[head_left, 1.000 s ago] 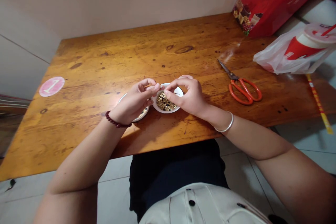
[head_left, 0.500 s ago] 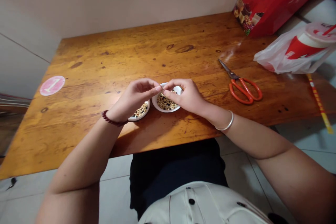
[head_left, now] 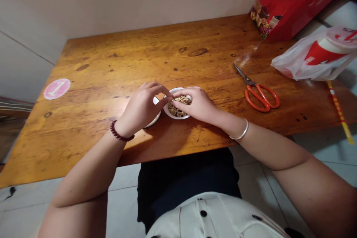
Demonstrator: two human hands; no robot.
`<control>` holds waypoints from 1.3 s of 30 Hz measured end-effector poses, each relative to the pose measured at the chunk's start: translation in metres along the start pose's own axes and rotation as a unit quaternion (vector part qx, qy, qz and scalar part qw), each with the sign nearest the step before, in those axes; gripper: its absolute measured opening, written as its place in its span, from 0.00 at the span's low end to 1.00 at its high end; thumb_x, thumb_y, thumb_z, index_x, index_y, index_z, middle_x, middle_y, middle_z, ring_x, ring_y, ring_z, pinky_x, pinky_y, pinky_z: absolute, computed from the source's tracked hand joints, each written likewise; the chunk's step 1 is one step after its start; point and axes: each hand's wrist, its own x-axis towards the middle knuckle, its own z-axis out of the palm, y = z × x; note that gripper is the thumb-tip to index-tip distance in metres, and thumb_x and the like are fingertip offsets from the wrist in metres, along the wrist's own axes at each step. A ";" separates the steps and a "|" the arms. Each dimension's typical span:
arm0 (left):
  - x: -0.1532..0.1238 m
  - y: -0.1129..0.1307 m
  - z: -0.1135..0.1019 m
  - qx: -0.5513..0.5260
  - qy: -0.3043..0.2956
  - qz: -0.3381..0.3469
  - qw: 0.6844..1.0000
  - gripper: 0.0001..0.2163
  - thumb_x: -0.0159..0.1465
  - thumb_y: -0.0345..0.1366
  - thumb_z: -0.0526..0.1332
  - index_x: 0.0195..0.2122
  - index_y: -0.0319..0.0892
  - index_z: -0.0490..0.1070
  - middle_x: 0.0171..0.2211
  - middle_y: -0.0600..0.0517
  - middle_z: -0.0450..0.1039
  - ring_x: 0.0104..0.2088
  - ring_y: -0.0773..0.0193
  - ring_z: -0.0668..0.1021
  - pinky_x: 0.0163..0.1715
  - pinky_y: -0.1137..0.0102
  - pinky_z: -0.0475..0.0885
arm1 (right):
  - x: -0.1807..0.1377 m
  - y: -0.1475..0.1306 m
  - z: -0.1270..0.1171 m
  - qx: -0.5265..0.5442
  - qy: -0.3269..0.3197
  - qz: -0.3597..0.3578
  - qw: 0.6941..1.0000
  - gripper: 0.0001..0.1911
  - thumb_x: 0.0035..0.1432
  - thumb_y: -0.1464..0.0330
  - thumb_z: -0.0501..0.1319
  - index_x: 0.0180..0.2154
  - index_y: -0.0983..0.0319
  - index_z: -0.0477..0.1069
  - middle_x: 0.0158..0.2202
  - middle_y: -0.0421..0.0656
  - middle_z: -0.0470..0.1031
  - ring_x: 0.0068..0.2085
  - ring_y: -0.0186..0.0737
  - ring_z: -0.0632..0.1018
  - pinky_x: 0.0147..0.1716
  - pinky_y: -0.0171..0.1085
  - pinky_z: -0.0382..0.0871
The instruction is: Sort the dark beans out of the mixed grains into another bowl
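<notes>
My left hand (head_left: 146,105), with a dark bead bracelet at the wrist, reaches over the left white bowl (head_left: 156,100) and hides most of it. Its thumb and forefinger pinch together above the left rim of the right white bowl (head_left: 170,114). From the other side my right hand (head_left: 198,103), wearing a silver bangle, brings its bent thumb and forefinger to the same spot. The fingertips of both hands meet or nearly meet; anything between them is too small to make out. Small pale and dark beans (head_left: 178,107) lie in the right bowl.
Orange-handled scissors (head_left: 258,91) lie on the wooden table (head_left: 134,57) to the right. Beyond them are a red cup (head_left: 323,50) in a plastic bag, a yellow-red strip (head_left: 340,111) and a red carton (head_left: 298,2). A round number sticker (head_left: 57,89) marks the left side.
My left hand has turned a little and now covers more of the left bowl, hiding its beans. Both hands' fingertips stay together over the right bowl. The view has shifted slightly.
</notes>
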 end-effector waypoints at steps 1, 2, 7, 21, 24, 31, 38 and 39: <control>0.000 0.001 -0.001 -0.014 0.000 -0.003 1.000 0.09 0.65 0.43 0.61 0.39 0.44 0.77 0.42 0.48 0.76 0.41 0.58 0.75 0.43 0.66 0.68 | 0.000 0.000 0.000 0.004 0.008 -0.004 1.000 0.06 0.56 0.68 0.66 0.36 0.59 0.81 0.40 0.41 0.84 0.43 0.41 0.83 0.48 0.40 0.72; 0.000 0.002 -0.004 -0.021 0.001 -0.005 1.000 0.09 0.65 0.43 0.61 0.39 0.44 0.76 0.42 0.48 0.76 0.41 0.58 0.75 0.42 0.67 0.69 | 0.000 0.000 -0.001 0.007 0.015 -0.006 1.000 0.05 0.57 0.68 0.65 0.35 0.59 0.80 0.38 0.40 0.84 0.41 0.40 0.83 0.47 0.39 0.72; -0.003 0.004 -0.025 -0.011 0.031 -0.029 0.999 0.07 0.65 0.40 0.61 0.39 0.44 0.75 0.39 0.49 0.74 0.39 0.60 0.75 0.37 0.69 0.68 | 0.001 -0.001 -0.002 0.022 0.030 0.011 0.999 0.05 0.59 0.67 0.63 0.35 0.61 0.78 0.35 0.40 0.83 0.38 0.38 0.82 0.42 0.36 0.72; -0.003 0.010 -0.007 -0.081 0.023 -0.015 0.996 0.09 0.66 0.43 0.60 0.37 0.43 0.74 0.35 0.50 0.72 0.33 0.64 0.71 0.33 0.72 0.65 | -0.003 -0.006 -0.001 0.030 0.018 -0.020 0.999 0.04 0.58 0.66 0.66 0.32 0.57 0.80 0.34 0.38 0.83 0.37 0.38 0.81 0.44 0.38 0.72; -0.005 0.004 -0.019 0.022 -0.015 -0.017 0.999 0.09 0.65 0.43 0.60 0.38 0.45 0.75 0.37 0.49 0.75 0.35 0.61 0.74 0.34 0.70 0.65 | -0.003 -0.004 -0.001 -0.016 0.044 -0.028 0.998 0.03 0.57 0.66 0.68 0.32 0.56 0.81 0.33 0.38 0.83 0.35 0.39 0.81 0.46 0.42 0.71; -0.014 -0.019 -0.031 0.265 -0.175 -0.084 0.945 0.06 0.58 0.38 0.61 0.33 0.45 0.77 0.30 0.46 0.77 0.29 0.55 0.76 0.31 0.68 0.62 | 0.000 0.003 -0.001 0.023 0.071 0.013 0.997 0.05 0.55 0.65 0.68 0.34 0.58 0.80 0.33 0.41 0.83 0.34 0.41 0.82 0.40 0.41 0.75; -0.010 -0.021 -0.023 0.188 -0.192 -0.100 0.958 0.10 0.54 0.34 0.60 0.16 0.43 0.67 0.16 0.50 0.65 0.18 0.63 0.67 0.28 0.68 0.61 | 0.002 0.003 -0.002 0.003 0.094 0.011 0.996 0.08 0.56 0.61 0.66 0.32 0.58 0.79 0.33 0.42 0.83 0.35 0.42 0.82 0.39 0.41 0.74; -0.010 -0.021 -0.023 0.181 -0.184 -0.100 0.961 0.11 0.53 0.34 0.61 0.15 0.43 0.66 0.15 0.51 0.63 0.18 0.64 0.66 0.28 0.68 0.61 | 0.002 0.003 -0.001 0.003 0.092 0.009 0.996 0.08 0.57 0.60 0.66 0.32 0.58 0.79 0.33 0.42 0.83 0.35 0.42 0.82 0.39 0.41 0.74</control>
